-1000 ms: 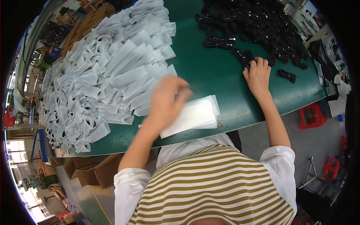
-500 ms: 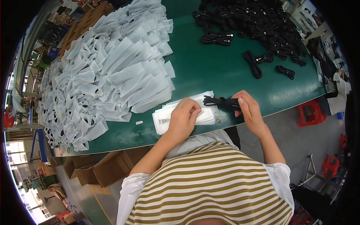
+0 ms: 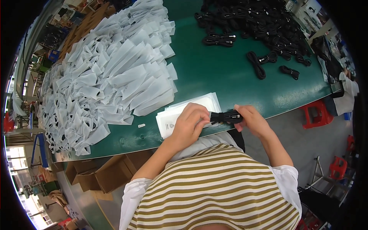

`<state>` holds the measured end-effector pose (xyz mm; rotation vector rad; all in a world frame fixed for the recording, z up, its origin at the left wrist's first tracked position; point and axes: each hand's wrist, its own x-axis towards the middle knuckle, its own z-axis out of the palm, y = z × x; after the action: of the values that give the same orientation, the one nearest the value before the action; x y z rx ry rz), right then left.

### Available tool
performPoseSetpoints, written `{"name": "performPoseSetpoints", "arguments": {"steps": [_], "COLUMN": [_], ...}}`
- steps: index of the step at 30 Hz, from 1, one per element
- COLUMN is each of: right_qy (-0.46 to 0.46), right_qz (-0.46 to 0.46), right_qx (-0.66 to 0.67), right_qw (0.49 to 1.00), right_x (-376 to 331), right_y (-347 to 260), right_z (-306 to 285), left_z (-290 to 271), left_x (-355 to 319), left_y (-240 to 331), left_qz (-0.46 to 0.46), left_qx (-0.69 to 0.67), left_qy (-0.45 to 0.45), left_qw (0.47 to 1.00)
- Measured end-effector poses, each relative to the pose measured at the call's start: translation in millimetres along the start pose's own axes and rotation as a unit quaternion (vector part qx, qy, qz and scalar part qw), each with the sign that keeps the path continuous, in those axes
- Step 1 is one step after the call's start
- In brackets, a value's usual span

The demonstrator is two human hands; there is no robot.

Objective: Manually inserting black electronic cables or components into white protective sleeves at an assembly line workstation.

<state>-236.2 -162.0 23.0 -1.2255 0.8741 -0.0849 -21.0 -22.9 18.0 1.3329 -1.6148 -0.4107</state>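
Observation:
A black bundled cable (image 3: 229,116) lies level between my hands, over the table's front edge. My right hand (image 3: 252,121) is closed on its right end, with thumb and fingers pinching it. My left hand (image 3: 188,124) is closed at the other end, fingers bent around the mouth of a thin white bag; the cable's left end meets it there, partly hidden by my fingers. Under my left hand lies a stack of flat white bags (image 3: 211,100), with small dark print on the top one.
A large heap of filled whitish bags (image 3: 126,73) covers the left of the green table (image 3: 207,73). Many black cables (image 3: 260,27) are piled at the far right, with several loose ones nearer. A small white piece (image 3: 142,125) lies left of the stack. Cardboard boxes (image 3: 115,172) stand below.
My right hand has brought the cable down and left, against my left hand's fingertips. My left hand has shifted slightly right and lifted a bag's edge.

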Motion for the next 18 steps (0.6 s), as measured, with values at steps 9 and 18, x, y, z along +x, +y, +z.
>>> {"name": "performPoseSetpoints", "arguments": {"steps": [9,18], "right_qy": [0.090,0.077], "right_qz": [-0.451,-0.514], "right_qx": [-0.306,-0.247], "right_qw": [0.834,0.818], "right_x": [-10,11], "right_y": [-10,-11], "right_z": [38,55], "left_z": [-10,-20], "left_x": [5,10], "left_y": [-2,0], "left_qz": [-0.024,-0.102], "left_qx": [0.015,-0.091], "left_qy": [0.035,0.028], "left_qw": [0.999,0.990]}}
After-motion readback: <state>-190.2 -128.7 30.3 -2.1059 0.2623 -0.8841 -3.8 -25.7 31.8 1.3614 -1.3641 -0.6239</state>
